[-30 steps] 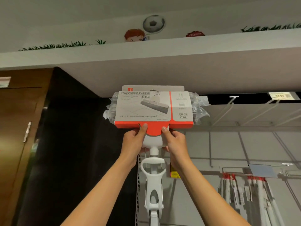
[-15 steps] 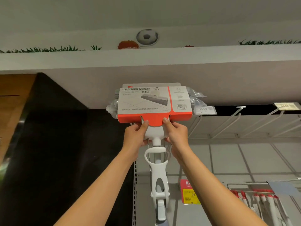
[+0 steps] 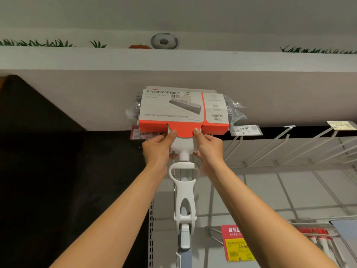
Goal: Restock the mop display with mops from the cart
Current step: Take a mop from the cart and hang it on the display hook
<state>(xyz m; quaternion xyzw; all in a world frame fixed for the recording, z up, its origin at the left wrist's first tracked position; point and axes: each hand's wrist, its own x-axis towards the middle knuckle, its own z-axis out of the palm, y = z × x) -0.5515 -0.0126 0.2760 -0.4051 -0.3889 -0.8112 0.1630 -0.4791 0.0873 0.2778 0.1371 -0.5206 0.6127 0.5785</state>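
Gripping mop (image 3: pixel 183 111), both hands raised

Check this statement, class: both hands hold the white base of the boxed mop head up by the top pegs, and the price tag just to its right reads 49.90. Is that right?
Not quite. In the head view, the price tag just right of the mop head reads 59.50, not 49.90. The rest stands: the left hand and right hand both hold its white base up by the top pegs.

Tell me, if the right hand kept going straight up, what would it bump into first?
The right hand already grips the mop head, thumb against its orange card sleeve. Pushed further up, the mop would probably meet the grey overhead ledge first, though depth is unclear.
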